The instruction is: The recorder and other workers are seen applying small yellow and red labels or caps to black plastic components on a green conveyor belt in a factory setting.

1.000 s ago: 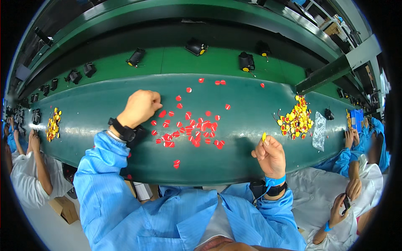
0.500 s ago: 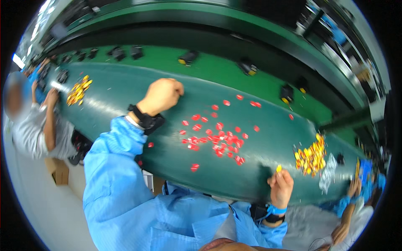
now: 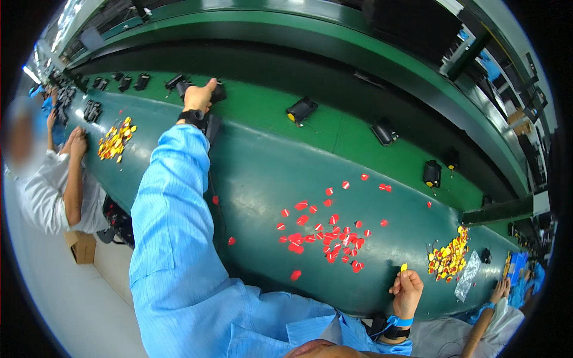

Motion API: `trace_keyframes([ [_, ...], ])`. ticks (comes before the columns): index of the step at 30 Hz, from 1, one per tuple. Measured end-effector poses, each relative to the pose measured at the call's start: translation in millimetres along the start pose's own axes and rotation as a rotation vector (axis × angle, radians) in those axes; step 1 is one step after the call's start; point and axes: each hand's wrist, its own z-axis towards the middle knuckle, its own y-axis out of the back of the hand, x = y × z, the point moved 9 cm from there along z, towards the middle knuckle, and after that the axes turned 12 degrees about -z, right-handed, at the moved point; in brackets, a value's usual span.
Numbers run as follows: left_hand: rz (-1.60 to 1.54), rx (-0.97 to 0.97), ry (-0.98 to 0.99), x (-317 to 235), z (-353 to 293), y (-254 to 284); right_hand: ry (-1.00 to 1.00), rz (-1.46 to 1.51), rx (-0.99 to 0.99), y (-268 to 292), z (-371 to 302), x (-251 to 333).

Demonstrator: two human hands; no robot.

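Observation:
My left hand (image 3: pixel 200 98) is stretched far out over the light green strip behind the table. It is closed over a black motor-like part (image 3: pixel 219 92), whose dark body shows beside the thumb; my fingertips are mostly hidden. Near the front edge of the dark green table, my right hand (image 3: pixel 407 293) pinches a small yellow piece (image 3: pixel 404 267) between thumb and fingertips. Small red pieces (image 3: pixel 334 237) with pale marks lie scattered between my two arms. To the right of my right hand sits a pile of yellow and red pieces (image 3: pixel 447 256).
More black parts, such as one with a yellow end (image 3: pixel 301 110), stand along the green strip (image 3: pixel 352 140). A clear plastic bag (image 3: pixel 468 276) lies by the right pile. Another yellow pile (image 3: pixel 116 140) is at left, near a co-worker's hands (image 3: pixel 74 143). A cardboard box (image 3: pixel 80 246) stands on the floor.
My left hand has moved forward from above the table to a black part on the green strip. The right hand keeps its yellow piece. The view has shifted, so the table appears lower.

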Motion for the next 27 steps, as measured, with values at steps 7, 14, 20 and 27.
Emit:
trace_keyframes([
  [7,-0.353,0.431,-0.141,-45,-33,-53,0.049,0.031,-0.003,0,-9,6],
  [14,-0.292,0.939,-0.215,-74,-293,-74,0.226,-0.04,0.34,-78,-14,68],
  [20,-0.438,1.105,-0.168,-32,-414,-85,0.328,-0.078,0.522,-119,-46,116],
  [27,-0.337,1.138,-0.362,-42,-495,-85,0.289,-0.071,0.518,-103,-76,103],
])
